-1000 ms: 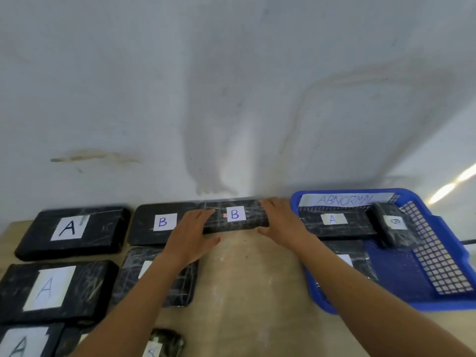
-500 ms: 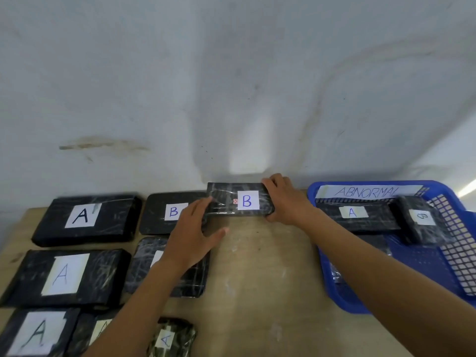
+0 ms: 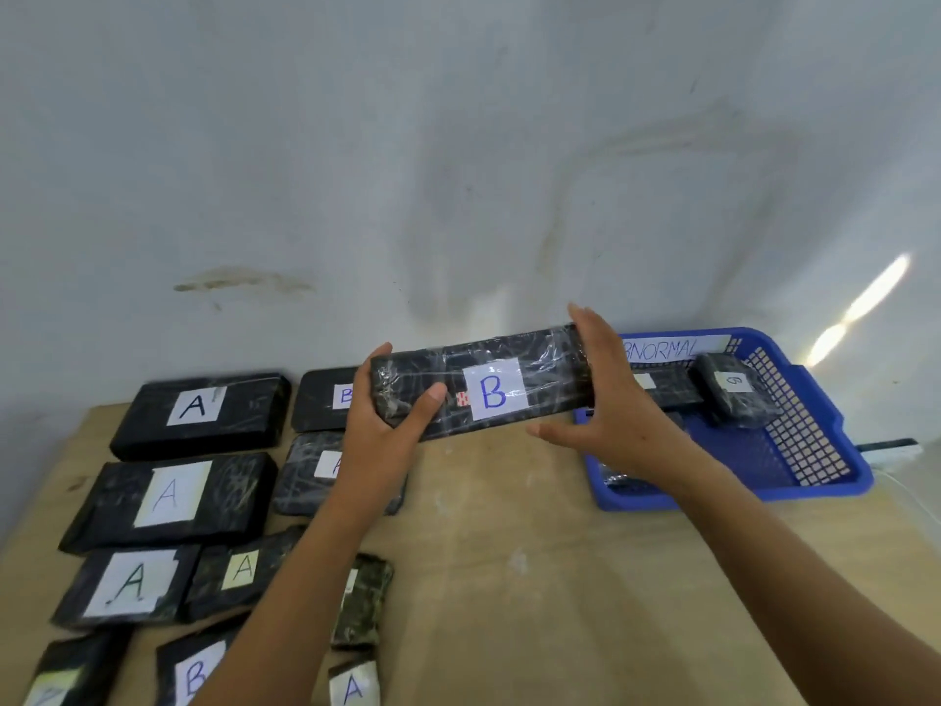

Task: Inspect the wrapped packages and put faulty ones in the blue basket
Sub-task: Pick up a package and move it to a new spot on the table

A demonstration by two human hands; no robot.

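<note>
Behind everything, a pale, stained wall [image 3: 458,145]. Below it, a scuffed wooden counter [image 3: 509,552], with rows of black wrapped packages [image 3: 168,501] lettered A and B along its left edge. At the far right corner, a blue basket [image 3: 738,496] labelled ABNORMAL, with a few small packages [image 3: 733,394] inside. Held off the counter near its far edge, between rows and basket: a long black package [image 3: 494,389] with a B label, long axis left to right, right end slightly higher. Gripped at the left end by the left hand [image 3: 382,425], thumb across the front, fingers curled behind. Braced at the right end by the right hand [image 3: 611,410], fingers straight and flat against it, thumb spread below. Probably mid-inspection; basket just right of the package, nearer the right hand, so only a short sideways carry if judged faulty.
</note>
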